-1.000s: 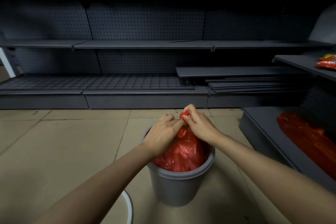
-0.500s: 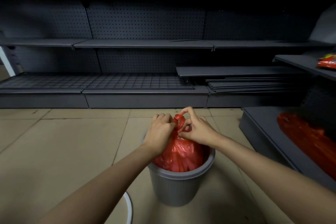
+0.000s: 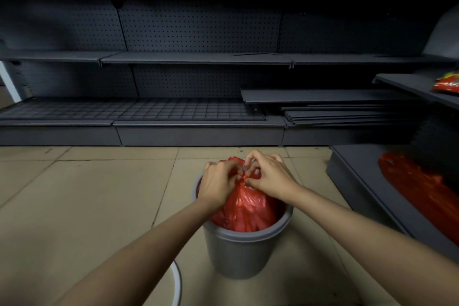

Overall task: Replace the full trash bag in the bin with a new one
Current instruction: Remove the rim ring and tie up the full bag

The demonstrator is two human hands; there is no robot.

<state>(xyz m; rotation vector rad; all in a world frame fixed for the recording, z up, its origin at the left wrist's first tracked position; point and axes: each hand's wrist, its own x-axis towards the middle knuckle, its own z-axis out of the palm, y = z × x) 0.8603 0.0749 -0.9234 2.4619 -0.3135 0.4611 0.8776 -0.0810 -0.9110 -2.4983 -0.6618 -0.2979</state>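
A full red trash bag [image 3: 244,208] sits inside a round grey bin [image 3: 239,253] on the tiled floor, low in the middle of the head view. Its top is gathered into a twisted neck above the rim. My left hand [image 3: 218,182] grips the gathered plastic from the left. My right hand [image 3: 269,176] pinches the neck and a loop of the bag from the right. Both hands meet over the bin's far side. Another red bag [image 3: 419,190] lies on the low shelf at the right.
Dark empty store shelves [image 3: 198,57] run across the back, with loose shelf boards [image 3: 335,107] stacked at the lower right. A side shelf unit [image 3: 367,196] stands close on the right. A white curved rim [image 3: 176,285] shows at the bottom edge. Tiled floor [image 3: 87,206] lies to the left.
Both hands kept working the bag's neck: the pulled-up end came down, the plastic twisted tighter, and the hands drew closer together over the bin.
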